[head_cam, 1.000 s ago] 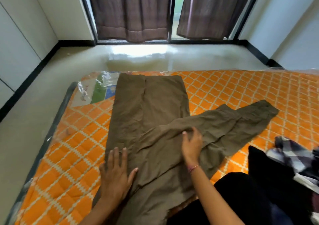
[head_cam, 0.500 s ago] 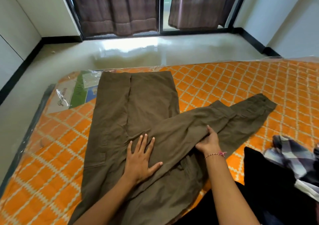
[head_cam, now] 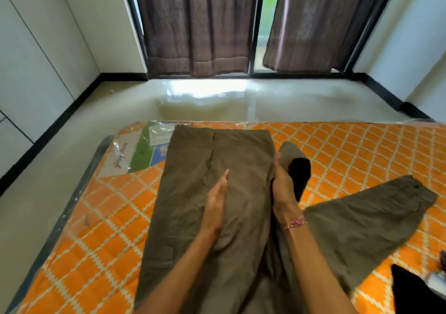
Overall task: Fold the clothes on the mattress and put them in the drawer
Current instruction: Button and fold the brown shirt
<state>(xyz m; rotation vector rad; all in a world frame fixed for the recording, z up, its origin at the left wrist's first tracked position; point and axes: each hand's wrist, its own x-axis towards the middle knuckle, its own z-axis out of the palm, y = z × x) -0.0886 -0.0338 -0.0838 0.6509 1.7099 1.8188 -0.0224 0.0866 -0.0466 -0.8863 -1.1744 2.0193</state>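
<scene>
The olive-brown cotton trousers [head_cam: 217, 193] lie on the orange quilted mattress [head_cam: 362, 154]. The left hand [head_cam: 216, 202], fingers straight, pins the fabric while the right hand [head_cam: 281, 181] grips a raised fold (probably to double it over).

Bare forearms, pinkish thread bracelet [head_cam: 295, 223]

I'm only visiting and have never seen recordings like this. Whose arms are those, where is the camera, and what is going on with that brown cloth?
No machine here: a person wears a camera on the head, looking down at their own arms. An orange mattress lies on the floor, with olive-brown trousers spread on it. The left hand lies open on the cloth. The right hand grips a lifted part of the trousers, apparently to fold it over. A dark garment lies at the lower right.
</scene>
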